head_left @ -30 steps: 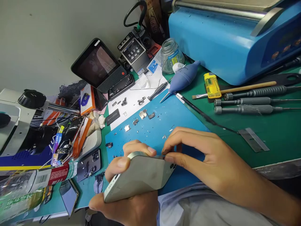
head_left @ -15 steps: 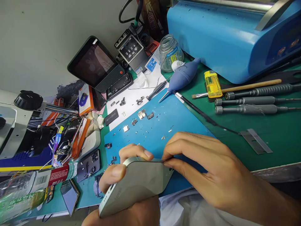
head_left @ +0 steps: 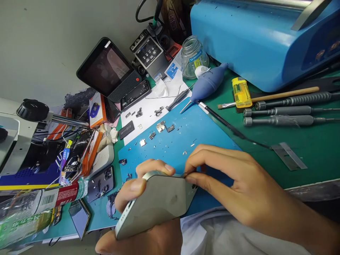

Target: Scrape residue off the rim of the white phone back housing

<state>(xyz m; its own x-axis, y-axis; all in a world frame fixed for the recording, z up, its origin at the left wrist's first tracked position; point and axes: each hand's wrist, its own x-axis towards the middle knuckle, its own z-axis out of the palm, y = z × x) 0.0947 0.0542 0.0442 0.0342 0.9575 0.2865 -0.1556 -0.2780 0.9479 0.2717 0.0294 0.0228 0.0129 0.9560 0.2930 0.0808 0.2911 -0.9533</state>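
A pale silver-green phone (head_left: pixel 159 198) is tilted above the front edge of the blue mat (head_left: pixel 170 148), its back facing me. My left hand (head_left: pixel 132 193) wraps round its lower end and edges, closed on it. At the phone's upper side edge, near the camera end, my right hand (head_left: pixel 223 184) pinches with thumb and forefinger. Something dark and tiny shows at those fingertips, too small to make out. Loose phone parts, among them a silver metal piece (head_left: pixel 160 126) and a small bright square (head_left: pixel 142 142), lie scattered on the mat.
Behind are a blue air blower (head_left: pixel 208 85), a glass jar (head_left: pixel 194 58) and a blue machine (head_left: pixel 244 42). Screwdrivers (head_left: pixel 281 112), a yellow lighter (head_left: pixel 241 92) and a blade (head_left: pixel 289 156) lie right. Left are a plastic bottle (head_left: pixel 39 202), another phone (head_left: pixel 102 182) and a microscope (head_left: pixel 16 138).
The phone and my left hand have shifted slightly right and up in view. My right fingertips stay at the phone's edge, and more of its camera end shows.
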